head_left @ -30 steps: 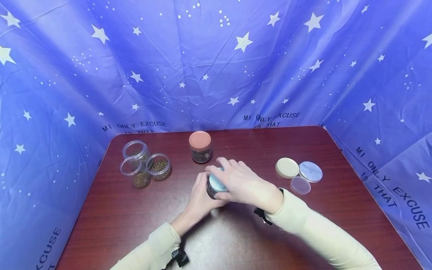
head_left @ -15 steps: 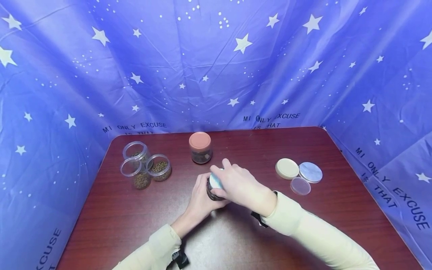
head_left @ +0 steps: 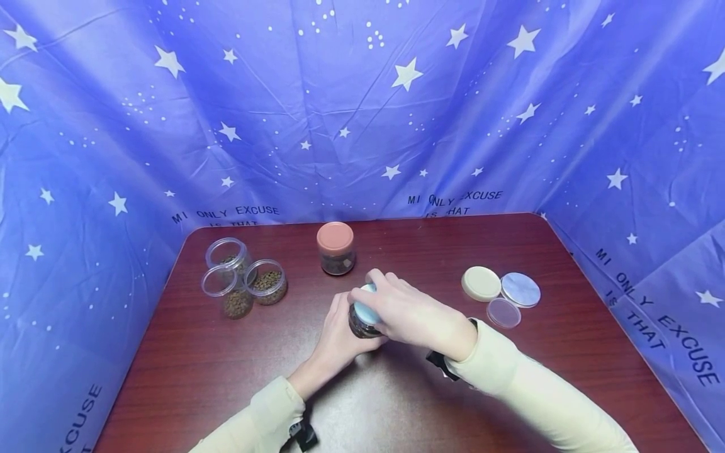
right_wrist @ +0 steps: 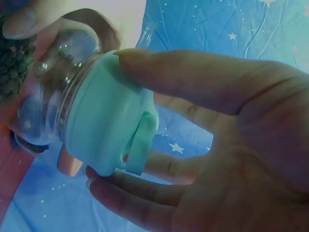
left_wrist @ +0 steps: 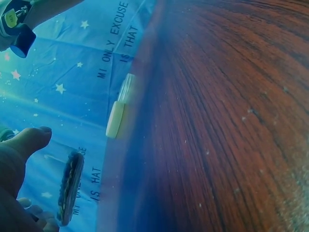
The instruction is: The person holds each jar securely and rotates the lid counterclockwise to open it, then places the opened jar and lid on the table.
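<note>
My left hand (head_left: 334,336) grips a clear jar (head_left: 361,328) with dark contents, over the middle of the table. My right hand (head_left: 416,314) comes from the right and holds the jar's light blue lid (head_left: 365,313). In the right wrist view the mint-coloured lid (right_wrist: 99,113) has a small loop on its top and sits against the ridged neck of the jar. The right thumb presses its upper side while the other fingers curl along the lower side. Dark green bits (right_wrist: 13,70) show through the jar wall beside the left thumb (right_wrist: 21,24).
Behind the hands stands a jar with an orange lid (head_left: 335,239). Three uncovered clear jars (head_left: 267,283) holding brown pellets stand close together at left. A cream lid (head_left: 481,283), a marbled blue-grey lid (head_left: 521,289) and a clear disc (head_left: 504,313) lie at right.
My right hand shifts a little left and then back right, its fingers changing place around the lid. My left hand stays nearly still on the jar.
</note>
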The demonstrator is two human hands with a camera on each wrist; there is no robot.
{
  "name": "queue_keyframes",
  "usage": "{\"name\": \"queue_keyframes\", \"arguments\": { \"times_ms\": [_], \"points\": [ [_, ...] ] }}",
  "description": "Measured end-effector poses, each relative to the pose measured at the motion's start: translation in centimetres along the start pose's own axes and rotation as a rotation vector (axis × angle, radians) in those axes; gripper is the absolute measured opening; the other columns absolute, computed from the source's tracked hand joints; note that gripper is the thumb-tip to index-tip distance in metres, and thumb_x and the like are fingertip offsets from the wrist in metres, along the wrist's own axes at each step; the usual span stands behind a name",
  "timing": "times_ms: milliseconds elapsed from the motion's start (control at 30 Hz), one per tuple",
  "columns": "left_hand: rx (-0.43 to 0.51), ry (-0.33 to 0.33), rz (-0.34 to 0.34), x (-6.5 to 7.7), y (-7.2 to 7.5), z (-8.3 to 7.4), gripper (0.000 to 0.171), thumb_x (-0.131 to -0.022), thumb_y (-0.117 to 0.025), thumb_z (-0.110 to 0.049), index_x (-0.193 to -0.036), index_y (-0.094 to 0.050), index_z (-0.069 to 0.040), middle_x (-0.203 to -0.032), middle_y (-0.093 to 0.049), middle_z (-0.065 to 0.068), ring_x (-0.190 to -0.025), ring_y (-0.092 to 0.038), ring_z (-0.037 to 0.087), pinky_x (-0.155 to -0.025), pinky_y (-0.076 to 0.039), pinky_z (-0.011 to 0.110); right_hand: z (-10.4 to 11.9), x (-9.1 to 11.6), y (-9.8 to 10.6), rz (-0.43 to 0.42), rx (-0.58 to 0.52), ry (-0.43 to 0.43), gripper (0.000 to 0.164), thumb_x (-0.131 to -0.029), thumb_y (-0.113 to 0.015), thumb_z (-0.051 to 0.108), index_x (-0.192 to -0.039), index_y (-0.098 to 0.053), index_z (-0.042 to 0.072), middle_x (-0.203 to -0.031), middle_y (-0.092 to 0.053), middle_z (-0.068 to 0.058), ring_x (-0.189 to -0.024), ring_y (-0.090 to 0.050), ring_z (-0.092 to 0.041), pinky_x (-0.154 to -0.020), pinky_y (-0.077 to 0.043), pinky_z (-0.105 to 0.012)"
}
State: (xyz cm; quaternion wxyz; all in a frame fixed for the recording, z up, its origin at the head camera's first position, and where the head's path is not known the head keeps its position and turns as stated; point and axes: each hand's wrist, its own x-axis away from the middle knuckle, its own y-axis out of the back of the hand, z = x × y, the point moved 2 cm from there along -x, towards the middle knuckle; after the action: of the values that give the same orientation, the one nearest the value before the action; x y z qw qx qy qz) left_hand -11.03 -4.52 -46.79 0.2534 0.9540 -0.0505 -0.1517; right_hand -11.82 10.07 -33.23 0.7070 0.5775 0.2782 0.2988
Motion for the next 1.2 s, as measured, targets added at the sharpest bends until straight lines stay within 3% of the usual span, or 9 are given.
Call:
{"name": "queue_keyframes", "arguments": {
  "times_ms": [233, 567, 733, 1000, 1200],
  "points": [
    [-0.013, -0.002, -0.012, 0.1, -0.1, 0.2, 0.085, -0.065, -0.097, -0.031, -0.133, -0.053, -0.007, -0.121, -0.056, 0.008, -0.11, -0.059, 0.024, -0.097, -0.052, 0.044, -0.9, 1.0, 1.2, -0.041, -0.004, -0.01, 0.051, -0.081, -0.088, 0.013, -0.125, -0.063, 0.016, -0.104, -0.051, -0.007, -0.085, -0.055, -0.024, -0.073, -0.05, -0.038],
    [-0.001, -0.019, -0.05, 0.1, 0.2, 0.2, 0.087, -0.062, -0.1, -0.029, -0.132, -0.054, -0.009, -0.124, -0.058, 0.008, -0.115, -0.059, 0.023, -0.101, -0.051, 0.046, -4.4, 3.7, 2.4, -0.11, 0.015, -0.13, 0.053, -0.08, -0.088, 0.016, -0.127, -0.062, 0.021, -0.105, -0.056, -0.012, -0.077, -0.06, -0.025, -0.063, -0.052, -0.04],
    [-0.002, -0.021, -0.056, 0.2, 0.3, 0.2, 0.087, -0.061, -0.099, -0.03, -0.132, -0.054, -0.009, -0.124, -0.059, 0.008, -0.116, -0.059, 0.023, -0.102, -0.051, 0.046, -6.3, 5.4, 2.4, -0.103, 0.025, -0.22, 0.053, -0.081, -0.088, 0.02, -0.127, -0.062, 0.023, -0.104, -0.057, -0.01, -0.077, -0.061, -0.024, -0.057, -0.051, -0.04],
    [0.009, -0.025, -0.062, 0.2, 0.5, 0.2, 0.085, -0.062, -0.098, -0.029, -0.132, -0.054, -0.008, -0.124, -0.059, 0.008, -0.116, -0.059, 0.023, -0.102, -0.051, 0.046, -9.1, 7.4, 1.7, -0.116, 0.022, -0.271, 0.058, -0.082, -0.087, 0.021, -0.133, -0.061, 0.011, -0.101, -0.059, -0.014, -0.087, -0.058, -0.033, -0.074, -0.051, -0.049],
    [0.01, -0.027, -0.067, 0.3, 0.8, 0.3, 0.085, -0.064, -0.098, -0.028, -0.133, -0.054, -0.008, -0.125, -0.058, 0.008, -0.116, -0.059, 0.023, -0.102, -0.051, 0.046, -11.9, 8.3, 0.3, -0.084, 0.052, -0.313, 0.056, -0.081, -0.087, 0.027, -0.125, -0.062, 0.003, -0.099, -0.06, -0.016, -0.089, -0.055, -0.038, -0.076, -0.047, -0.052]
  ]
}}
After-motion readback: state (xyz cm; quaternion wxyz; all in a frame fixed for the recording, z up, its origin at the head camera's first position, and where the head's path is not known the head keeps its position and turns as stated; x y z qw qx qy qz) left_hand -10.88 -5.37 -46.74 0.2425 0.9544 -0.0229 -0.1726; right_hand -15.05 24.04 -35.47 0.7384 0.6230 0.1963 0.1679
